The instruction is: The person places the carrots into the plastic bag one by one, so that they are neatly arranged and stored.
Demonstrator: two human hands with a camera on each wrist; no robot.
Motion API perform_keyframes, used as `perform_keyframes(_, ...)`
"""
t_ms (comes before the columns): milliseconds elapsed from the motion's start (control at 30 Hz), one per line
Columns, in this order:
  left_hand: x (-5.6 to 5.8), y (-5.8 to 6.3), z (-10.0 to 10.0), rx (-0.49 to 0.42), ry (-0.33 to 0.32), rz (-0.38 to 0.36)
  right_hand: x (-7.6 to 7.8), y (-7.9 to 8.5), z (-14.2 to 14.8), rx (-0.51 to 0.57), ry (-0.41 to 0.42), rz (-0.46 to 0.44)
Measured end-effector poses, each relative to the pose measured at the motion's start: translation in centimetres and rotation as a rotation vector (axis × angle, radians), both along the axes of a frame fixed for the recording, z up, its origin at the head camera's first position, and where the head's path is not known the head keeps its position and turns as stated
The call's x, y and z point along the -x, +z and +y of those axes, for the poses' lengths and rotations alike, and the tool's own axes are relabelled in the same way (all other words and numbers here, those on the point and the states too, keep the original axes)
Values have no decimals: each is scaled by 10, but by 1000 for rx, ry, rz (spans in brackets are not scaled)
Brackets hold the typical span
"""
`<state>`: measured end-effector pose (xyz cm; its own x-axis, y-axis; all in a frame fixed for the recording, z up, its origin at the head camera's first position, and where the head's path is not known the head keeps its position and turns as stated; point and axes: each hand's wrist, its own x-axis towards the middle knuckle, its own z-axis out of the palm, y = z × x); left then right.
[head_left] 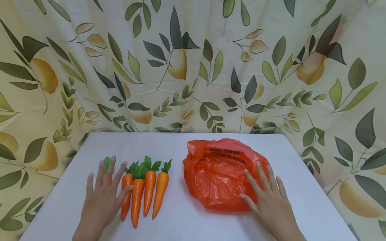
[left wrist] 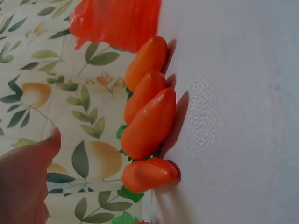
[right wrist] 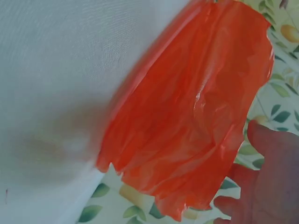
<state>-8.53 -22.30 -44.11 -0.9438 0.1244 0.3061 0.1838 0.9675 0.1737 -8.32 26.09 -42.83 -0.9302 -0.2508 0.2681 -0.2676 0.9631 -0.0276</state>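
Observation:
Several orange carrots (head_left: 137,201) with green leafy tops lie in a row on the left half of the white table. My left hand (head_left: 102,201) is spread over the leftmost carrot and hides most of it. In the left wrist view a gap shows between the hand (left wrist: 25,179) and the carrots (left wrist: 149,123). A crumpled red plastic bag (head_left: 214,180) with dark printing lies right of the carrots. Over its right edge my right hand (head_left: 271,204) is held with fingers spread; whether it touches the bag (right wrist: 187,107) I cannot tell. Neither hand grips anything.
The white table (head_left: 178,227) ends at a back edge just behind the bag and carrot tops. A curtain (head_left: 193,93) printed with leaves and fruit hangs behind it and along both sides.

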Motion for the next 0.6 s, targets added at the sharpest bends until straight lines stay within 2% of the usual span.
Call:
perform_keyframes(167,0,0,-9,-40,4,-35,0,1,3,91,-83,-42)
perform_keyframes(300,2,-4,-18,-86,-4,-65,2,3,3,160,-168,-173)
perform_keyframes(433,10,-5,-28,-155,-22,-89,5,6,4,201,-253,-313)
perform_keyframes(600,17,-6,-40,-265,12,-183,7,9,7,245,-295,-389)
